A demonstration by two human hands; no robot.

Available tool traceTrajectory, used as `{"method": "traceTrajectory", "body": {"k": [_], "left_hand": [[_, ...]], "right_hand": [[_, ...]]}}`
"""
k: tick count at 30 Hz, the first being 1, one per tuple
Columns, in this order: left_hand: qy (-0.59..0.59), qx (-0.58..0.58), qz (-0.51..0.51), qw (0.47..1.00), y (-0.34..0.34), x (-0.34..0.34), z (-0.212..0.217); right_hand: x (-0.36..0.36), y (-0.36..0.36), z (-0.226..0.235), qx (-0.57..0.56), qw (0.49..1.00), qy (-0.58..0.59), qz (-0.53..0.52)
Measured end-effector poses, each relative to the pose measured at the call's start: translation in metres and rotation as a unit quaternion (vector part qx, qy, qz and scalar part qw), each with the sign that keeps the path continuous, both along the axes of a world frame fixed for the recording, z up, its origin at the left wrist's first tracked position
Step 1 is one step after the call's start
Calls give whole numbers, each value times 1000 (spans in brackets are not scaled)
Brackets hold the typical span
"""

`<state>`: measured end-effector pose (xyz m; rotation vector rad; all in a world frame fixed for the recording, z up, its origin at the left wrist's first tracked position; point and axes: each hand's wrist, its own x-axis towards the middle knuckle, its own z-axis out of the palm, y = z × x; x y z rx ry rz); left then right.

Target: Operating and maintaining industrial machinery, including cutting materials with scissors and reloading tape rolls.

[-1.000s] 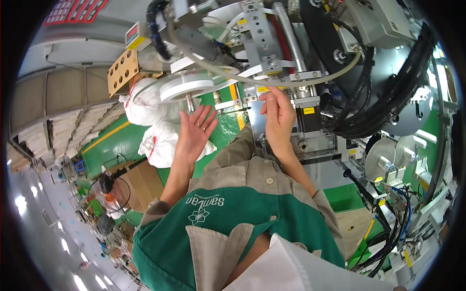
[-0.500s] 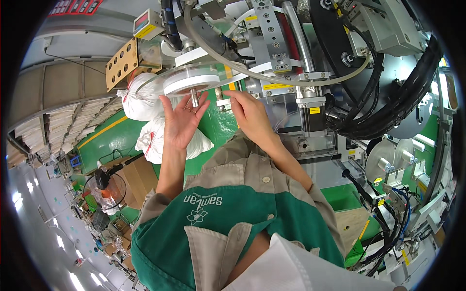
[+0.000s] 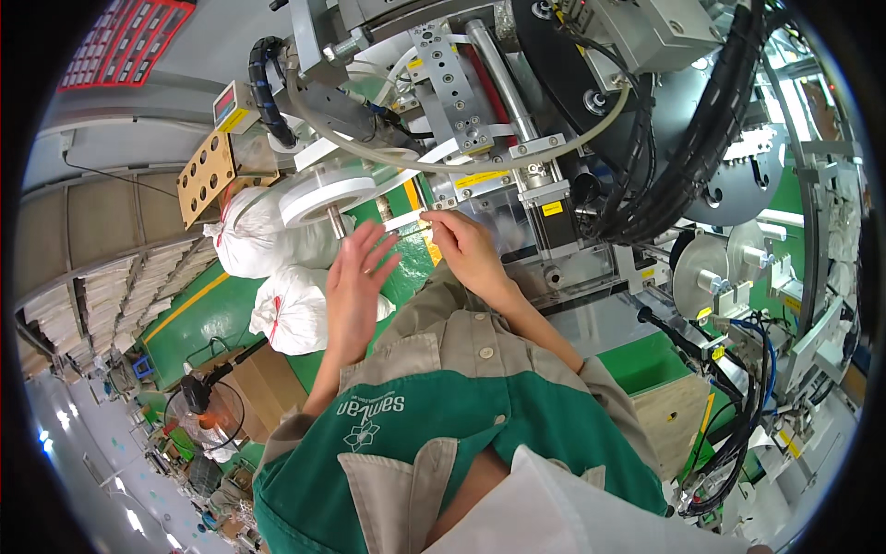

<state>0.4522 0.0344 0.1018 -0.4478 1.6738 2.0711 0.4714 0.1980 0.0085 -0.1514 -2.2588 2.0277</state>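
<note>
My left hand (image 3: 353, 286) is raised beside the metal spindle (image 3: 338, 222) of a white roll of tape (image 3: 327, 196), with its fingers apart and nothing in them. To its right, my right hand (image 3: 469, 254) has its fingers bent together at the end of a small pale bar (image 3: 403, 222) on the machine's front. Whatever those fingertips grip is hidden behind them. From the roll, a white strip (image 3: 443, 152) runs up to the right into the machine, under a drilled metal plate (image 3: 449, 88).
Stuffed white sacks (image 3: 293, 309) lie on the green floor left of my arm. A clear hose (image 3: 369, 152) loops across the machine. Thick black cable bundles (image 3: 688, 152) hang at the right, above clear reels (image 3: 699, 282). A fan (image 3: 205, 397) stands beside a cardboard box (image 3: 263, 392).
My left hand has turned from palm-up under the spindle and moved toward my body. My right hand stays by the pale bar, its fingers more bent. The view has shifted, moving the machine left.
</note>
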Motion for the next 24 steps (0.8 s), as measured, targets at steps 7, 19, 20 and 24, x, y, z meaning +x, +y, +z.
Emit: {"method": "traceTrajectory", "body": {"k": [7,19,20,24], "left_hand": [[216,9,-68,974,63,-31,-11],[329,6,-28,944,135,-78,-6],[292,38,-10,955,135,-89,-7],[189,80,26,978,137,-127,-12]], "right_hand": [[40,14,-11,5,999,-46,-8],[77,22,-18,7,999,-47,-7],[77,24,-20,11,999,-36,-9],[82,26,-23,7,999,-46,8]]}}
